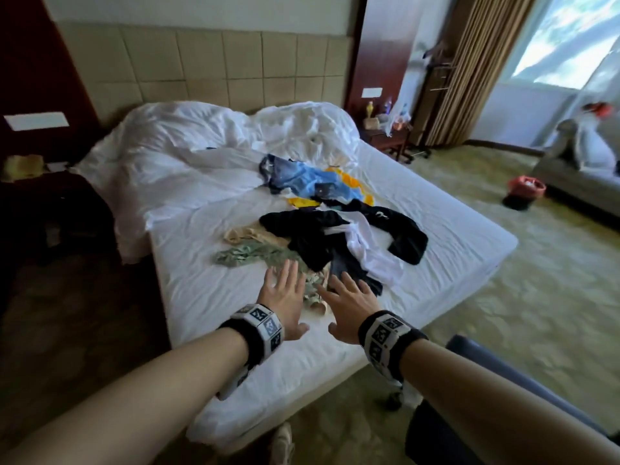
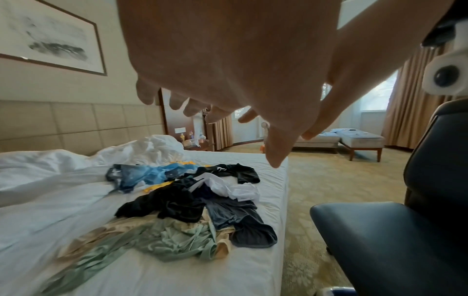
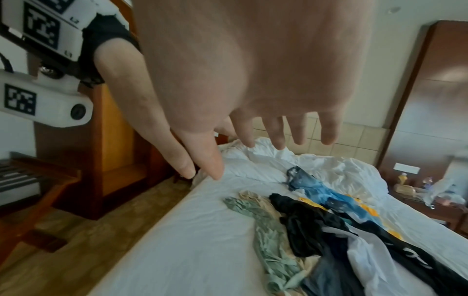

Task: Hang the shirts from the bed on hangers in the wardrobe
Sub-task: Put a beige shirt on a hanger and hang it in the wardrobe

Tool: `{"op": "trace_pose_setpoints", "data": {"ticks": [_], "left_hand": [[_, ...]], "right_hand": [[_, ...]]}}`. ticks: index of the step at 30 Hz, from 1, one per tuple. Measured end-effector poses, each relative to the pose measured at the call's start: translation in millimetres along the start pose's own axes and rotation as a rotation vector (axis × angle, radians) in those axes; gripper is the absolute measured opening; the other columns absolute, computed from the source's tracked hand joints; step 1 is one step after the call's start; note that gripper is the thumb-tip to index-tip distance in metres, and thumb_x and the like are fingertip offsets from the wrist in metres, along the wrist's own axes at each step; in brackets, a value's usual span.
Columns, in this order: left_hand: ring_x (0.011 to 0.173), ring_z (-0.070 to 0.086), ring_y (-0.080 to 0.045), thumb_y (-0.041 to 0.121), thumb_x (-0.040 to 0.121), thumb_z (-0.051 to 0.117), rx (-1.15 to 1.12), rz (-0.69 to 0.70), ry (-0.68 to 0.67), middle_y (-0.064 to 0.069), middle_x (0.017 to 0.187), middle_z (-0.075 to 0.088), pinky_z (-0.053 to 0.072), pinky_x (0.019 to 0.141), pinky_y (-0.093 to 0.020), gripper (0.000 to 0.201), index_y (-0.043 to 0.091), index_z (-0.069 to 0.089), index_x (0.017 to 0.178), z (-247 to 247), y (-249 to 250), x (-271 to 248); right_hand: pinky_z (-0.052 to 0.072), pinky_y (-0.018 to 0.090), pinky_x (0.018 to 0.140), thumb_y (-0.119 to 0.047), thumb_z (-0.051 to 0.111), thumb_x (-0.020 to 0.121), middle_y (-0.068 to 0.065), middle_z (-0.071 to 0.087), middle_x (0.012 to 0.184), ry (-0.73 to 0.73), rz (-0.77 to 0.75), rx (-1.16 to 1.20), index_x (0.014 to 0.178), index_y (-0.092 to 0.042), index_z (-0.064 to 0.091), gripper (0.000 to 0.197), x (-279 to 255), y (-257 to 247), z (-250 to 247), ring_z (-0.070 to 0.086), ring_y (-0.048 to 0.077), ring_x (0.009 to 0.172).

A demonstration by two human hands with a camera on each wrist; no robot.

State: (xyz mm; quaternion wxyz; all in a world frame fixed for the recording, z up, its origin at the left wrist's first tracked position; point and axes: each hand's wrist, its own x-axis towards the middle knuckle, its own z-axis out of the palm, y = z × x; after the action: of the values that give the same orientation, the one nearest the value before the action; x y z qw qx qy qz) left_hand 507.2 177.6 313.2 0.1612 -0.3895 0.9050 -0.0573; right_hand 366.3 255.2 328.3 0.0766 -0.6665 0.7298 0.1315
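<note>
A hotel bedroom — bed point(image 1: 235, 347), padded headboard point(image 1: 201, 68), long curtains point(image 1: 469, 72)

Padded headboard point(image 1: 208, 68), patterned carpet point(image 1: 536, 263), curtains point(image 1: 469, 68)

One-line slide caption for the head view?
Both open hands, left hand and right hand, reach toward shirts heaped on the bed.

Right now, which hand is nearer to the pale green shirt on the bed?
Left. The left hand hovers right over the pale green shirt, fingers spread. The right hand is beside it, over the dark grey garment.
</note>
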Motion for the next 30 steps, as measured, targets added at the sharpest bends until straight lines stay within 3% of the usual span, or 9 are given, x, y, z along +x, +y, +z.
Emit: {"op": "trace_pose_setpoints", "data": {"ticks": [7,15,18,21,23,26,30], "left_hand": [[0.147,-0.018,-0.036,0.066,0.09,0.04,-0.03,0.101,-0.015,-0.021,0.16,-0.017,-0.003,0.117,-0.059,0.1,0.005,-0.008,0.154,-7,-27,148],[0.149,-0.009,-0.036,0.059,0.09,0.049,-0.075,0.074,-0.025,-0.019,0.162,-0.007,0.004,0.119,-0.056,0.098,0.007,-0.005,0.154,7,-44,252],[0.149,-0.004,-0.036,0.05,0.093,0.052,-0.086,0.083,-0.061,-0.018,0.162,0.0,0.007,0.119,-0.053,0.092,0.008,-0.003,0.154,47,-31,287],[0.149,0.0,-0.034,0.033,0.094,0.054,-0.081,0.111,-0.147,-0.016,0.161,0.005,0.01,0.12,-0.051,0.086,0.008,-0.003,0.154,102,-6,323],[0.147,0.009,-0.034,0.027,0.09,0.059,-0.081,0.112,-0.227,-0.017,0.158,0.015,0.017,0.118,-0.049,0.084,0.008,0.008,0.153,140,13,345],[0.132,0.033,-0.031,0.022,0.084,0.065,-0.163,0.099,-0.326,-0.012,0.14,0.041,0.036,0.106,-0.04,0.063,0.01,0.036,0.139,191,40,371],[0.124,0.043,-0.026,0.012,0.088,0.059,-0.272,0.084,-0.349,-0.008,0.132,0.045,0.041,0.099,-0.036,0.047,0.012,0.044,0.133,252,70,394]], "right_hand": [[0.008,0.051,0.122,-0.04,0.054,0.094,0.007,0.007,0.166,-0.014,0.033,0.026,0.159,-0.027,0.009,0.079,118,75,-19,0.0,0.03,0.153],[0.016,0.047,0.12,-0.036,0.052,0.094,0.006,0.016,0.163,-0.058,-0.006,0.023,0.157,-0.026,0.016,0.073,215,129,-12,0.009,0.029,0.151],[0.02,0.045,0.119,-0.034,0.055,0.092,0.004,0.022,0.161,-0.103,-0.008,0.028,0.157,-0.026,0.016,0.076,253,152,30,0.013,0.028,0.15],[0.029,0.043,0.112,-0.032,0.056,0.088,0.003,0.037,0.15,-0.148,-0.025,0.064,0.149,-0.024,0.033,0.065,292,163,97,0.025,0.029,0.143],[0.035,0.041,0.106,-0.028,0.056,0.089,0.002,0.049,0.139,-0.171,-0.048,0.103,0.138,-0.023,0.047,0.05,315,160,145,0.036,0.028,0.134],[0.039,0.042,0.101,-0.025,0.055,0.092,0.005,0.056,0.131,-0.203,-0.068,0.2,0.128,-0.018,0.056,0.037,341,143,214,0.046,0.031,0.127],[0.041,0.041,0.104,-0.026,0.051,0.094,0.01,0.055,0.135,-0.275,-0.001,0.26,0.132,-0.014,0.055,0.041,368,129,293,0.047,0.032,0.129]]}}
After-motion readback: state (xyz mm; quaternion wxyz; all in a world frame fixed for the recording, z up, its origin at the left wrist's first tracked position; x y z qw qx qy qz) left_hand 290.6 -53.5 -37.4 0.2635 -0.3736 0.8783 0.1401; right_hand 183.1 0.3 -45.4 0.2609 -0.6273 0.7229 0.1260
